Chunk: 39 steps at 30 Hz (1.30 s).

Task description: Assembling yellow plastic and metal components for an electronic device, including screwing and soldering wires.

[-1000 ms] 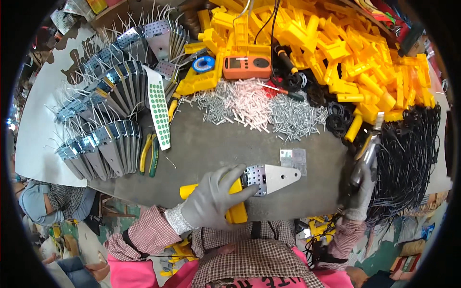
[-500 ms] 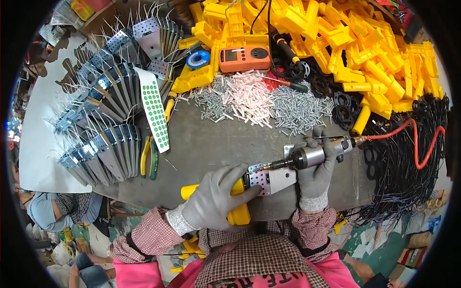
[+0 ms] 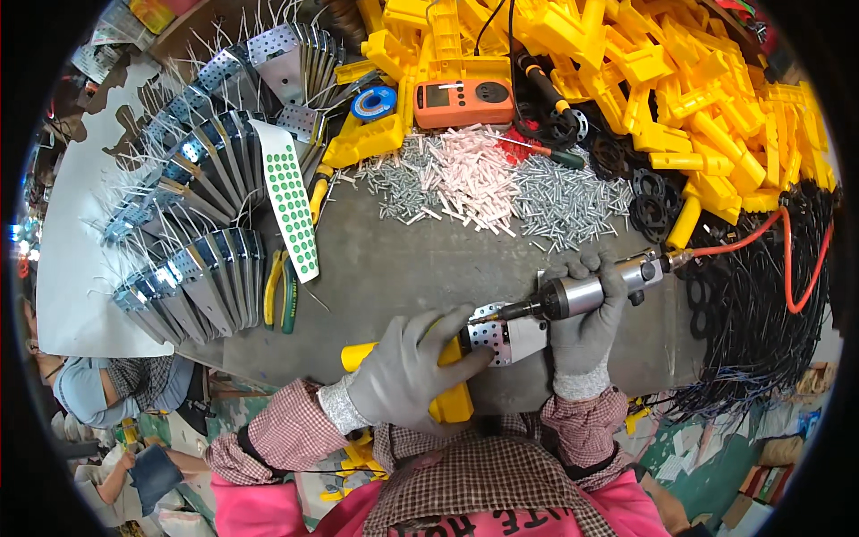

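Note:
My gloved left hand (image 3: 407,369) grips a yellow plastic housing (image 3: 455,403), which has a perforated metal plate (image 3: 490,336) joined at its right end. A silver pneumatic screwdriver (image 3: 586,294) lies in my gloved right hand (image 3: 583,336), fingers wrapped around its barrel. The driver is tilted, its bit reaching the upper edge of the perforated plate beside my left fingertips. Whether a screw sits under the bit is too small to tell. Part of the housing is hidden under my left hand.
Heaps of silver screws (image 3: 573,201) and pale pink plugs (image 3: 474,174) lie beyond my hands. Yellow housings (image 3: 707,116) pile up at the far right, above black cables (image 3: 752,340). On the left stand rows of metal plates (image 3: 201,282), pliers (image 3: 288,295) and a green-dotted sticker sheet (image 3: 291,206). A red air hose (image 3: 787,259) trails rightward.
The driver's bit has shifted slightly left and down along the plate's upper edge. Both hands keep their holds, and the whole view has shifted slightly.

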Each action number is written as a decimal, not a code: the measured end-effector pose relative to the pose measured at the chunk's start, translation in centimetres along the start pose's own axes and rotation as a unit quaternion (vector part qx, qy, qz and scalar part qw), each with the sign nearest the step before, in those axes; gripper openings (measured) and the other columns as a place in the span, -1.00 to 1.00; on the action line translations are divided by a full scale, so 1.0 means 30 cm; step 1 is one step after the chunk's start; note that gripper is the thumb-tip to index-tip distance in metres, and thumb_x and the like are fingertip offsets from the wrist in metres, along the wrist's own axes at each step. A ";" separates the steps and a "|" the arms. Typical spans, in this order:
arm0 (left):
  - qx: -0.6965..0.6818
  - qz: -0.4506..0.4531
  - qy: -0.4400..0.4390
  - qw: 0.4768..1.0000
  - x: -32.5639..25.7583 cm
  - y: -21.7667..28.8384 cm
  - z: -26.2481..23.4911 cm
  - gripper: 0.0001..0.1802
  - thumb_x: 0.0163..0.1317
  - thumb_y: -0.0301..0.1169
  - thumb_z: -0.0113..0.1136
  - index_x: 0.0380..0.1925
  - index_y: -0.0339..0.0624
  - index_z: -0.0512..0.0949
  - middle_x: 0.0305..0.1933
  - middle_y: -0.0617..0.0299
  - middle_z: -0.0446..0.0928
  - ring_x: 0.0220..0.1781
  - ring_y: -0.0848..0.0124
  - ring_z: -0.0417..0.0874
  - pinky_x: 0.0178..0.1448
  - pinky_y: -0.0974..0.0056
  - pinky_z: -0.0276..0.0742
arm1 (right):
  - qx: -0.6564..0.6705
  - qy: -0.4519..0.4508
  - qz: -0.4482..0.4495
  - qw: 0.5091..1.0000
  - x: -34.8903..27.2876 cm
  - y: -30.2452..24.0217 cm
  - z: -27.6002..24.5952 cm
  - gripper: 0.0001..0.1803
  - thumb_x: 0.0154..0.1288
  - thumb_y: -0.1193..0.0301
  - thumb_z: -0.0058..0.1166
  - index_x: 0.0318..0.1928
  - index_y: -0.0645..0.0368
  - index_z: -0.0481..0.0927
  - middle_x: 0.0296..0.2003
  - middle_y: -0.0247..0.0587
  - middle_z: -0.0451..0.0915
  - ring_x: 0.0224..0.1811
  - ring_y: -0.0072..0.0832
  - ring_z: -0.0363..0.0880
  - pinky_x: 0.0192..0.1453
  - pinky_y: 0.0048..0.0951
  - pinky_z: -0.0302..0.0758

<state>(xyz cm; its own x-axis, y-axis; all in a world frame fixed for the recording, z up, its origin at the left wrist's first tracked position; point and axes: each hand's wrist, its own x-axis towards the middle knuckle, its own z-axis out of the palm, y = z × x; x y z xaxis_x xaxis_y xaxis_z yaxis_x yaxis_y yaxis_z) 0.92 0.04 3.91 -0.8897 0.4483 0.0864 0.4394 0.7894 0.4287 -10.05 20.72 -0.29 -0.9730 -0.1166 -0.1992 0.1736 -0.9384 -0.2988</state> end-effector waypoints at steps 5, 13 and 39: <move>0.002 -0.031 0.026 0.999 0.001 0.022 0.013 0.01 -0.50 0.03 0.55 0.16 0.01 0.56 0.39 -0.11 0.29 0.27 -0.03 0.41 0.27 -0.03 0.38 | -0.102 -0.047 -0.063 0.992 -0.010 -0.020 0.027 -0.59 0.43 0.40 0.11 0.23 0.06 0.39 -0.01 -0.25 0.48 -0.14 -0.51 0.46 0.13 -0.26 0.49; 0.016 -0.034 0.081 0.996 -0.007 0.040 0.036 0.15 -0.49 -0.06 0.54 0.28 -0.21 0.36 0.36 -0.12 0.32 0.25 -0.02 0.45 0.24 -0.02 0.42 | 0.058 -0.009 -0.007 0.998 -0.045 -0.079 -0.054 -0.59 0.38 0.45 0.12 0.21 0.04 0.44 -0.06 -0.26 0.52 -0.22 -0.51 0.49 0.13 -0.18 0.47; -0.080 -0.273 -0.036 0.958 0.269 0.106 -0.087 -0.46 0.18 0.08 0.22 -0.29 -0.26 0.56 -0.30 -0.05 0.68 -0.25 -0.03 0.73 -0.10 0.02 0.60 | -0.755 -0.037 -0.318 0.573 0.179 -0.593 -0.119 -0.60 0.47 0.23 0.13 0.15 0.19 0.44 -0.09 -0.09 0.54 -0.04 -0.28 0.53 0.09 -0.26 0.53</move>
<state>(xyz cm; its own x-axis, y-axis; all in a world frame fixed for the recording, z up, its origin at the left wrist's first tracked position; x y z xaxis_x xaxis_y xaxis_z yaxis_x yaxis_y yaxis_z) -5.18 5.06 8.30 -0.9682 0.0201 -0.2495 -0.1181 0.8422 0.5260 -17.82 37.94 0.62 -0.9064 0.0276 0.4216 -0.3399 0.5452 -0.7663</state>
